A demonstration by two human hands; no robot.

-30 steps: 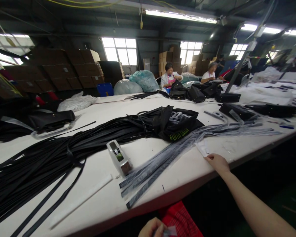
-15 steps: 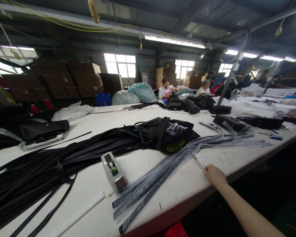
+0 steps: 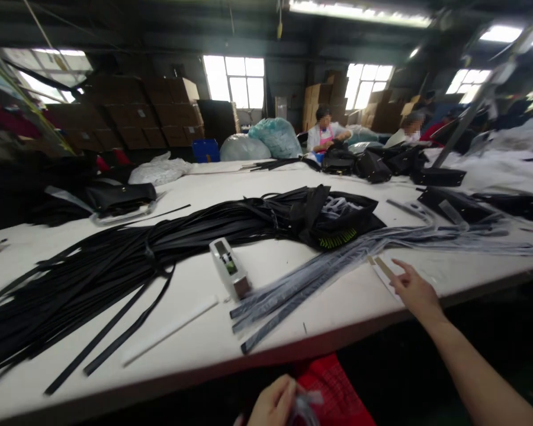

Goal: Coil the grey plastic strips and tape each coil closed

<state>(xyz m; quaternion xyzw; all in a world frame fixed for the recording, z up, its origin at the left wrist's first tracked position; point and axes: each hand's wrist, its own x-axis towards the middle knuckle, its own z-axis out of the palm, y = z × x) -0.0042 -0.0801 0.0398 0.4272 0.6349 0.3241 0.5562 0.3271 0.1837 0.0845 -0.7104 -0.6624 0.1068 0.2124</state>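
Some pale slips (image 3: pixel 385 268) lay near the surface (image 3: pixel 195 278) edge
Left hand (image 3: pixel 272 403) gripped crumpled clear plastic (image 3: pixel 308 408); right hand (image 3: pixel 420 296) touched the slips, its grip's closure impossible to tell. Dragging them carelessly could have snagged the wrapped straps (image 3: pixel 320 275) just beside them.

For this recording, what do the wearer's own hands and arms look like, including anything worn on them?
Both the left hand and right hand are ungloved. The right forearm shows no sleeve, watch or bracelet; the left forearm is out of view. Motion blur makes small rings hard to rule out.
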